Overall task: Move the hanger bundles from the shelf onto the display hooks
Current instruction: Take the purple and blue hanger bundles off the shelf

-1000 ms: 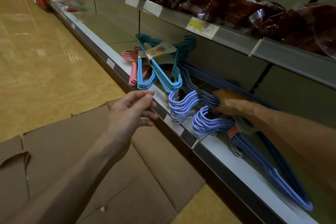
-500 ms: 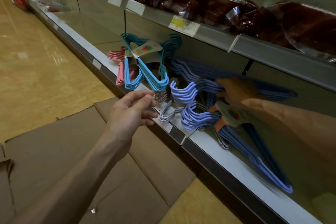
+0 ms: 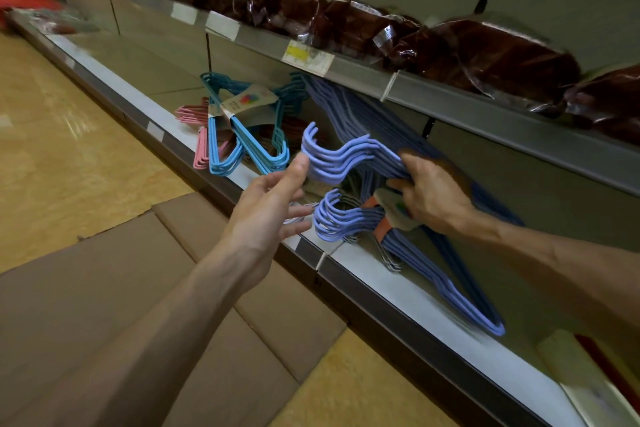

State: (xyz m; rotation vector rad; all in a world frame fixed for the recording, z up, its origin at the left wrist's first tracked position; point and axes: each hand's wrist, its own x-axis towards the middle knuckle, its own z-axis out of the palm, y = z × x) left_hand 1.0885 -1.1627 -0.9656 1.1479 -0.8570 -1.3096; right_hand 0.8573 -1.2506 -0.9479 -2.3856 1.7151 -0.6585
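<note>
Right hand [image 3: 433, 194]: curled round the necks of the raised purple hanger bundle [image 3: 341, 159], held above the lower shelf [image 3: 381, 276] front edge.
Left hand [image 3: 266, 208]: fingers extended, nothing gripped; fingertips just beside the raised hooks.
Second purple bundle [image 3: 349, 222]: laid at the shelf's front edge, hooks overhanging.
Blue bundle [image 3: 242, 135]: positioned further left along the shelf.

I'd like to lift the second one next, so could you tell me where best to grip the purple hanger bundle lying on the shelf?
Probably at the neck of the lower purple bundle, beside its orange band, coming from the aisle side: the wires gather tightest there, and the hooks point outward over the shelf edge.
</note>
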